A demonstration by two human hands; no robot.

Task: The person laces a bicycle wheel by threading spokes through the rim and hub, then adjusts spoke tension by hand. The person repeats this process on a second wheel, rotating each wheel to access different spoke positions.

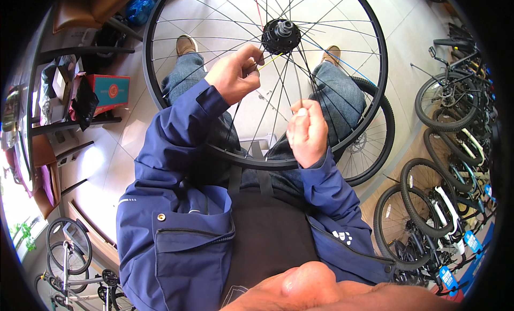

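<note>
A bare black bicycle wheel rim lies across my lap, with black spokes running to a black hub. Among the dark spokes are a few coloured ones: red, blue and a yellow spoke. Close to the hub, my left hand is closed with curled fingers around the yellow spoke; its fingertips are partly hidden. My right hand, lower and to the right inside the rim, pinches a spoke between thumb and forefinger.
Beside my right leg stands another wheel with a tyre. Rows of parked bicycles line the right side. A red and teal box sits at left near brown chairs. More bicycles stand at lower left.
</note>
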